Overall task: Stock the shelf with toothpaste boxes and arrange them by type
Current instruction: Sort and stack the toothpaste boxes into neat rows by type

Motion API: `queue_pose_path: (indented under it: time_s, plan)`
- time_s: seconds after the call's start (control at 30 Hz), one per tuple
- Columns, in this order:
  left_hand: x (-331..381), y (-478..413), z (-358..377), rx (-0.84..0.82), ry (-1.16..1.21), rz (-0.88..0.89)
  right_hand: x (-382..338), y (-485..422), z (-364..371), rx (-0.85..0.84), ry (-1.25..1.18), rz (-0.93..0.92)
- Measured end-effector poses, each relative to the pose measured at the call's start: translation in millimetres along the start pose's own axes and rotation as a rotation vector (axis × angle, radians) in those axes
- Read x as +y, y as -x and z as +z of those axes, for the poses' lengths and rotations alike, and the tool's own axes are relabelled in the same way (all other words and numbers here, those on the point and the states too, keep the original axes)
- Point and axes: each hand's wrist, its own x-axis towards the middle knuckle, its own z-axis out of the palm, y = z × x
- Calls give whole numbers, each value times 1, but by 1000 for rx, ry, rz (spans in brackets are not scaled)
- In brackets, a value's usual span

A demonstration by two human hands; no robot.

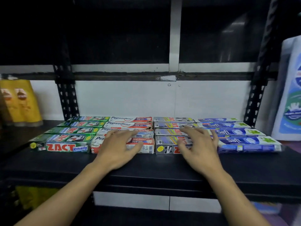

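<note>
Toothpaste boxes (162, 146) lie in four columns on the black shelf (146, 165) in front of you. Your left hand (118, 144), fingers spread and loose, lies over the Pepsodent boxes (130, 119), with the green Zact boxes (68, 144) just to its left. Your right hand (197, 144), likewise spread and gripping nothing, covers the silver Zact boxes (169, 128). The blue Safi boxes (241, 141) sit just to its right.
</note>
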Motion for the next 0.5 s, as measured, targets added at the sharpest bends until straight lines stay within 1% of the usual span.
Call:
queue_pose_path:
  time_s: [0.07, 0.17, 0.23, 0.5]
  plan:
    - [-2, 1, 1, 7, 24, -14, 4, 0, -1, -7, -10, 33]
    - [0, 2, 0, -3, -4, 11, 7, 2, 0, -166, 61, 13]
    - [1, 2, 1, -1, -16, 15, 7, 2, 5, -234, 128, -6]
    - [-4, 5, 4, -5, 1, 37, 8, 0, 6, -289, 156, -14]
